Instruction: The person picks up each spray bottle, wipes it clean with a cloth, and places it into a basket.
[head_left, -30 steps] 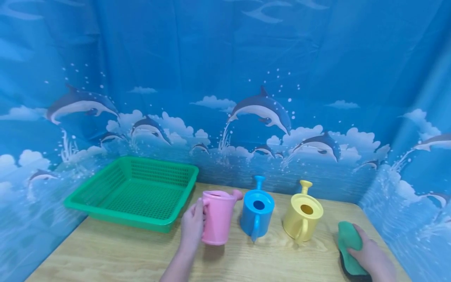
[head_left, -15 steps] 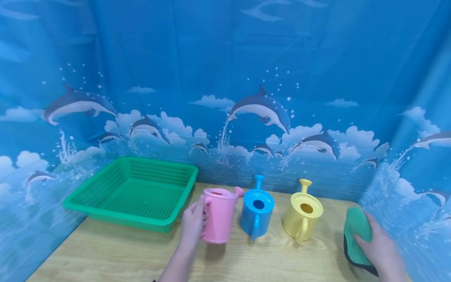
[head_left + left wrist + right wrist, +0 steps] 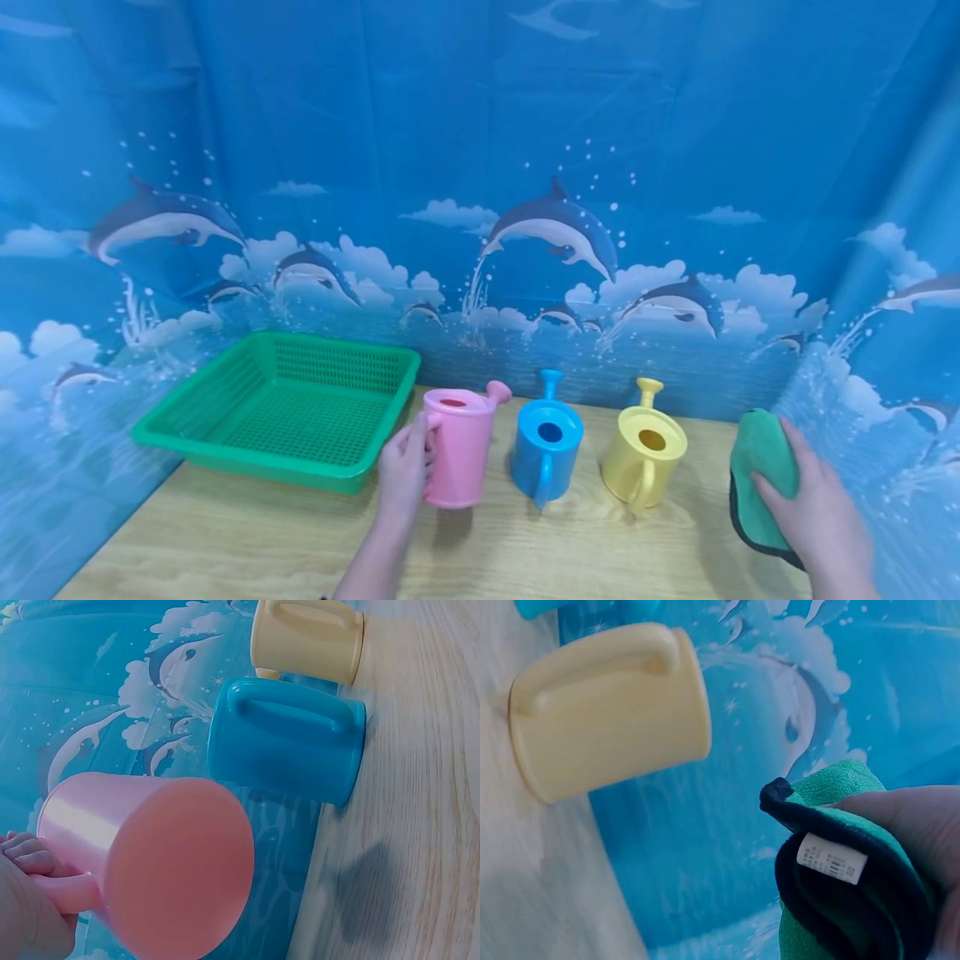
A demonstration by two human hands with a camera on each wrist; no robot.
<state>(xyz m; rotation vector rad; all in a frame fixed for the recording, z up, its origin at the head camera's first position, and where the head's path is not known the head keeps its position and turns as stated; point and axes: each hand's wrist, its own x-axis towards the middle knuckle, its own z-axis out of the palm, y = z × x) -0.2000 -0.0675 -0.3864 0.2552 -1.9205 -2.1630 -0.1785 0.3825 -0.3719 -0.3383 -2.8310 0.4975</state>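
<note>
My left hand (image 3: 402, 471) grips the handle of a pink watering can (image 3: 459, 454), which is raised off the table with its shadow below. In the left wrist view the can's round base (image 3: 180, 870) faces the camera. A folded green cloth (image 3: 761, 475) with dark edging is held in my right hand (image 3: 821, 508), thumb on one side and fingers on the other. The right wrist view shows a white label (image 3: 831, 858) on the cloth's edge. Between the hands stand a blue watering can (image 3: 547, 458) and a yellow watering can (image 3: 643, 462), handles toward me.
A green perforated basket (image 3: 345, 473) sits at the table's left rear. Behind everything hangs a blue curtain (image 3: 450, 125) printed with dolphins, wrapping both sides. The wooden table (image 3: 570, 554) has bare wood in front of the cans.
The pink watering can has risen slightly in my left hand. My right hand has lifted the green cloth up from the table's right side. The blue and yellow cans stay put.
</note>
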